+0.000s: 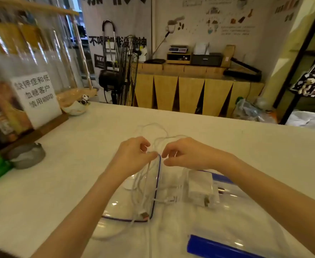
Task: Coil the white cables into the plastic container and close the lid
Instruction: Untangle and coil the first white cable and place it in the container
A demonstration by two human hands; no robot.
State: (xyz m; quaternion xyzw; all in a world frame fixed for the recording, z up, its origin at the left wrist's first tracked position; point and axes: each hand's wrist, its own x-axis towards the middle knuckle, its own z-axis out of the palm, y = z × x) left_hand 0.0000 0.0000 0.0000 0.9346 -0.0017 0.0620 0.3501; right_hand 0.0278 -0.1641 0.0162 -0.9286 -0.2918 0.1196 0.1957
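The white cables (pixel 153 138) lie in a loose tangle on the pale bench (pixel 78 164). Some loops sit past the hands, and more strands run down over the clear lid (pixel 126 207) with its thin blue edge. One plug end (pixel 144 215) rests on that lid. The plastic container (pixel 233 220) stands just to the right, with a white charger block (pixel 201 189) inside it.

The left hand (pixel 134 157) pinches a strand between thumb and fingers (pixel 153 155). The right hand (pixel 186 155) has its fingers curled close by, but I cannot tell if they hold a strand (the cable is thin and the picture is blurry there).

The cables look light, soft and bendy, so they probably flop and spring open when let go. A good place to hold is likely near a plug end, then wind the rest into rounds. The little plugs seem the hard bits. The lid looks stiff and smooth, maybe a bit slippery, so hold it by its edges.
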